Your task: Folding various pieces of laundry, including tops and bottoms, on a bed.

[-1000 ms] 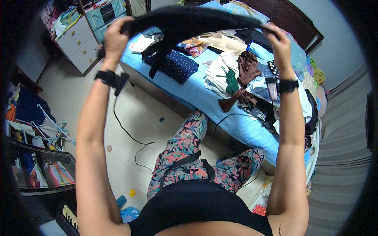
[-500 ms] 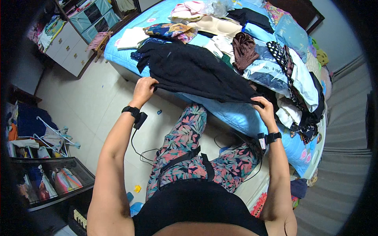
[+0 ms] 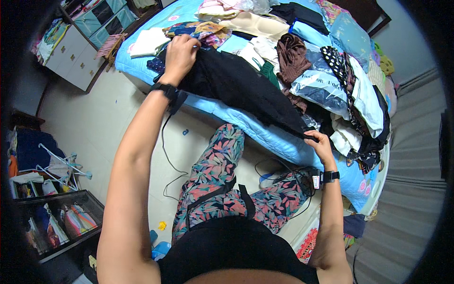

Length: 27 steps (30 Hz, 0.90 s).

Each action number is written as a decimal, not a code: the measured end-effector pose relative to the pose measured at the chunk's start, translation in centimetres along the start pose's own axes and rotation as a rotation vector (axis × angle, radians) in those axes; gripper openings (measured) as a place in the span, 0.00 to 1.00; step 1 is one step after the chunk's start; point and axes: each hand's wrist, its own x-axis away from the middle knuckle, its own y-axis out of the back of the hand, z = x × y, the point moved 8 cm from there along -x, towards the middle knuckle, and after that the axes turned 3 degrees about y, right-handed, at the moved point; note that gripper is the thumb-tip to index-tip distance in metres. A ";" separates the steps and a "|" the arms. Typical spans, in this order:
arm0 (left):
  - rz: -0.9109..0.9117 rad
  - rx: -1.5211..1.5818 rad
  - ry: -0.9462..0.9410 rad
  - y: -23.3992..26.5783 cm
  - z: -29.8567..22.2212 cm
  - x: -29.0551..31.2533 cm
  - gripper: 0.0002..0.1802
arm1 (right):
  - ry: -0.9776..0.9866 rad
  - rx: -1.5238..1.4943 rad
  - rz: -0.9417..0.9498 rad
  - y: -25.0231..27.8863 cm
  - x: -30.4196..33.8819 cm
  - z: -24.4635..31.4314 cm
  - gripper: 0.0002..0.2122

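A black garment lies stretched along the near edge of the bed, its exact kind not clear from its shape. My left hand is closed over its far left end, fingers curled and partly hidden behind the knuckles. At the opposite end, my right hand pinches the garment's near right corner just past the mattress edge. Dark blue dotted cloth shows beside my left wrist, and a folded white cloth lies just beyond it.
Heaped clothes cover the bed: a brown garment, a beige bra, and a clear plastic package. At left are a white drawer unit, pale hangers and a dark-framed case. A cable hangs by my left arm.
My left hand has moved away from me across the bed, carrying the garment's left near edge over, so the garment looks narrower. My right hand has dropped slightly nearer, still gripping its corner.
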 end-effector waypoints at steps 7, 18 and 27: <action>0.029 0.316 -0.001 -4.4 -10.0 5.4 0.14 | -0.160 -0.190 -0.036 1.0 1.3 -1.8 0.09; 0.662 0.350 0.163 -9.1 -21.6 15.5 0.52 | 0.076 -0.014 0.101 2.2 1.2 7.5 0.05; 0.186 1.133 0.612 -8.4 -19.1 11.1 0.14 | 0.546 -0.140 0.116 -3.4 -7.7 23.3 0.14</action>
